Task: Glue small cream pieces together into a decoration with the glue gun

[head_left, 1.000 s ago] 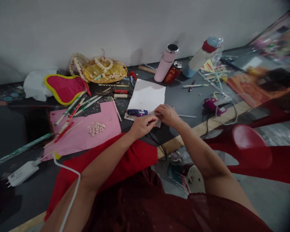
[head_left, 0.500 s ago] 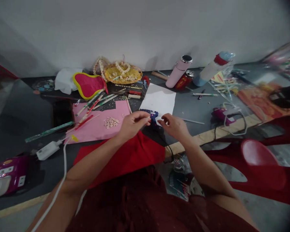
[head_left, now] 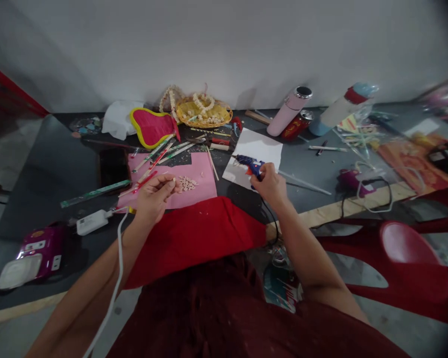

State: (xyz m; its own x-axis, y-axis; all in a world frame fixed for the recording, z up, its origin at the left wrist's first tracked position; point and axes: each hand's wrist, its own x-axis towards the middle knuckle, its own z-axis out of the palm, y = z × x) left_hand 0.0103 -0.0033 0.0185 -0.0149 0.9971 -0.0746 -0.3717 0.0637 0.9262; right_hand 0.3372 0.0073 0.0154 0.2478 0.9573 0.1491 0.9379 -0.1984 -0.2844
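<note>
My right hand (head_left: 272, 186) is wrapped round the handle of a blue glue gun (head_left: 249, 161), whose dark nozzle points left over a white sheet of paper (head_left: 263, 144). A clear glue stick (head_left: 306, 183) reaches out to the right behind it. My left hand (head_left: 155, 196) is closed in a pinch above the pink paper (head_left: 205, 186). Whatever sits between its fingertips is too small to make out. Just right of those fingers lies a pile of small pale pieces (head_left: 187, 184).
Wrapped chopsticks (head_left: 93, 194), a phone (head_left: 114, 169) and a white charger (head_left: 93, 222) lie on the left. Behind stand a yellow basket (head_left: 184, 119), a pink flask (head_left: 289, 112) and a red can (head_left: 297, 124). Red cloth (head_left: 194, 243) drapes over the front edge.
My right hand has taken hold of the glue gun and let go of a small white piece. My left hand has moved left to the pale pieces. The view has shifted slightly left.
</note>
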